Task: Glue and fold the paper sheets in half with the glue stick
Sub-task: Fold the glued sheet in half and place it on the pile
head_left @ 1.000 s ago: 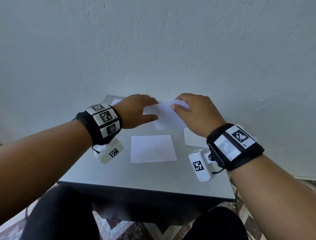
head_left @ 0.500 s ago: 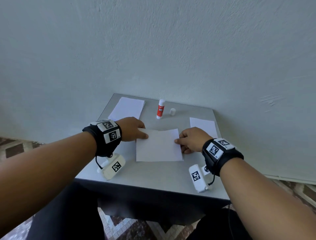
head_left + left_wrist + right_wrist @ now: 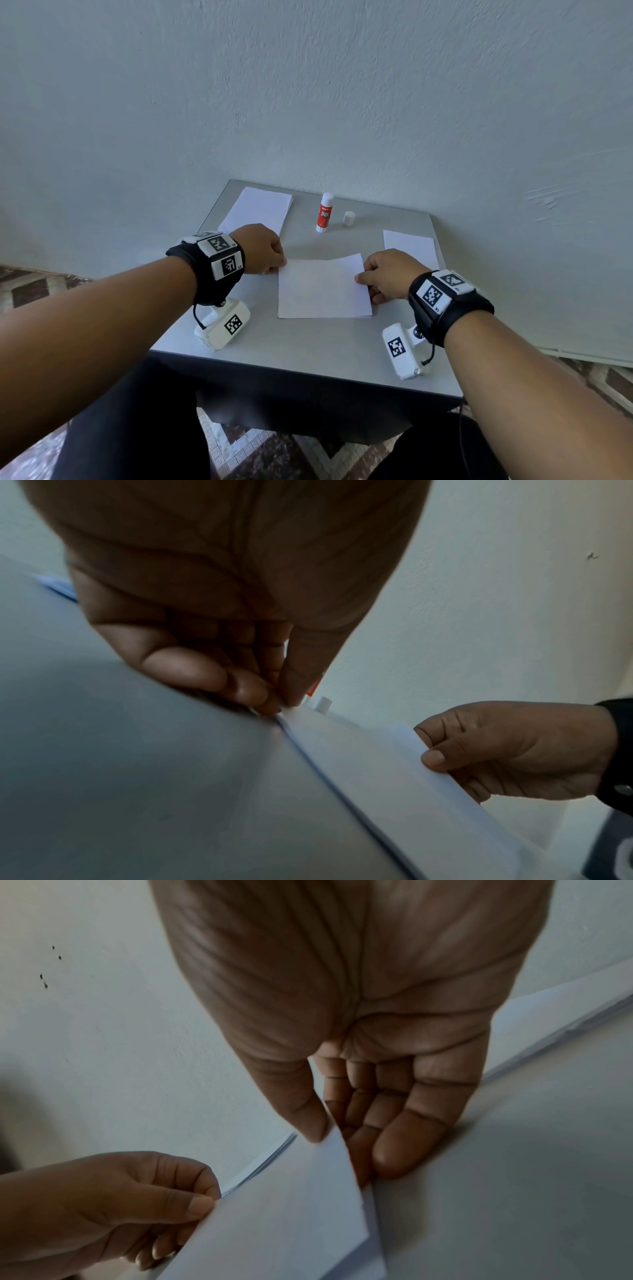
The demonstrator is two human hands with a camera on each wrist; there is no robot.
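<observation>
While the sheet (image 3: 323, 289) lies mid-tabletop (image 3: 308, 346), its left edge is pinched by the left hand (image 3: 262, 248) and its right edge by the right hand (image 3: 390, 274); farther back, the uncapped glue stick (image 3: 324, 213) is stood upright beside its cap (image 3: 348, 218)

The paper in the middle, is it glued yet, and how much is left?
Seemingly not glued yet. Both the left hand and right hand pinch the middle sheet by its side edges, over another sheet. The glue stick stands uncapped and untouched, its cap beside it. Gluing and folding remain, and a paper stack waits.
</observation>
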